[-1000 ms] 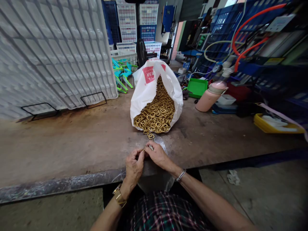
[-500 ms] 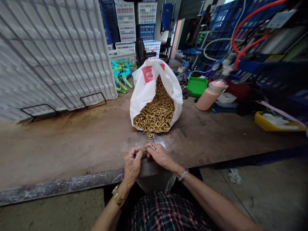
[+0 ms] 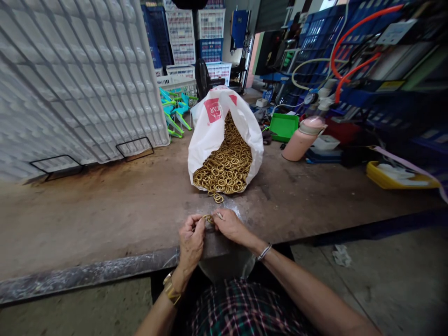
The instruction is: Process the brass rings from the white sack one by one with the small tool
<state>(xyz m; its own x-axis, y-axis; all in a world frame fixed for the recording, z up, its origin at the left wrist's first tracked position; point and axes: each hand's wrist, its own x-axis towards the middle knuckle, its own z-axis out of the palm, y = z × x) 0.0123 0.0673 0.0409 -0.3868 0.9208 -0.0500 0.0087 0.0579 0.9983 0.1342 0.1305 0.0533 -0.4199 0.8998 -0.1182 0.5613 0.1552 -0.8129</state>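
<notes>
A white plastic bag (image 3: 210, 135) lies open on the brown worktable (image 3: 105, 210), spilling many gold rings (image 3: 224, 168). Just in front of it, near the table's front edge, my left hand (image 3: 192, 242) pinches a gold ring (image 3: 209, 218). My right hand (image 3: 229, 225) meets it from the right, fingers closed on a small silvery piece (image 3: 220, 215) against the ring. A few loose rings (image 3: 218, 198) lie between the bag and my hands.
White moulded trays (image 3: 70, 79) lean at the back left. A pink bottle (image 3: 303, 137), a green tray (image 3: 285, 127) and a yellow tray (image 3: 395, 175) sit to the right. Stacked crates (image 3: 196, 32) and hoses fill the background. A clear bag (image 3: 227, 263) hangs at the table edge.
My hands stay together at the same spot; the fingers have shifted slightly around the ring. The view has drifted a little.
</notes>
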